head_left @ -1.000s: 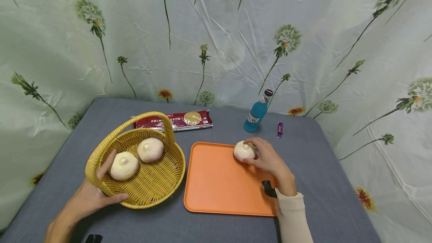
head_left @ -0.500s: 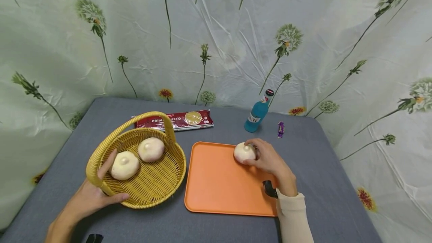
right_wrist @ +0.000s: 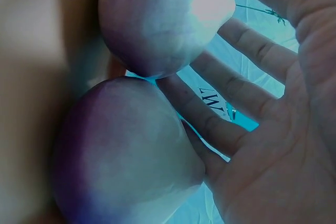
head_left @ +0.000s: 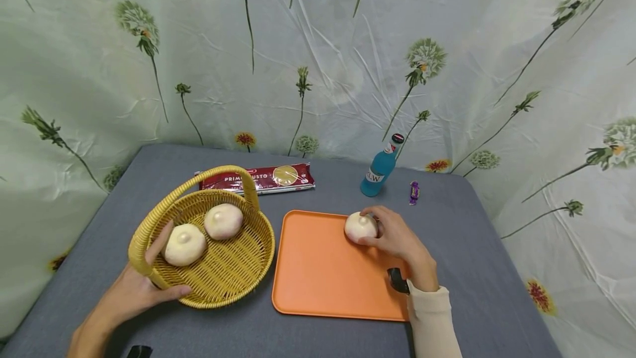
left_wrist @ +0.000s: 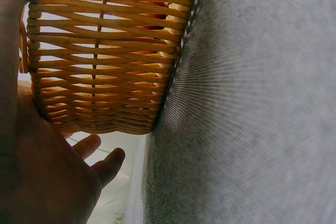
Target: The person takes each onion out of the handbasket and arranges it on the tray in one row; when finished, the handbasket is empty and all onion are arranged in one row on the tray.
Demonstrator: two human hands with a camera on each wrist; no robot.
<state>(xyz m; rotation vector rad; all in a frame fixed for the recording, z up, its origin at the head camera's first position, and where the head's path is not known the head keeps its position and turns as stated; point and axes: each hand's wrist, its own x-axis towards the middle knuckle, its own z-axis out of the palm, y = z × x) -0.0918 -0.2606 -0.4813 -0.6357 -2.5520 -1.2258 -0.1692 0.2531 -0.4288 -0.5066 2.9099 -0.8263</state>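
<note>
A yellow wicker basket (head_left: 263,225) with a hoop handle stands at the left on the grey table and holds two pale round buns (head_left: 184,245) (head_left: 223,221). My left hand (head_left: 144,286) grips its near rim, thumb inside and fingers outside; the left wrist view shows the basket wall (left_wrist: 105,51) against my palm (left_wrist: 47,171). A third bun (head_left: 359,227) rests on the far right part of the orange tray (head_left: 323,269). My right hand (head_left: 397,239) cups it with curled fingers. In the right wrist view the bun (right_wrist: 126,156) lies against my fingers (right_wrist: 236,93).
Behind the basket lies a red pasta packet (head_left: 263,177). A blue bottle (head_left: 379,167) stands beyond the tray, with a small purple sweet (head_left: 413,192) to its right. A flowered cloth hangs behind and beside the table. The table's right edge runs close to the tray.
</note>
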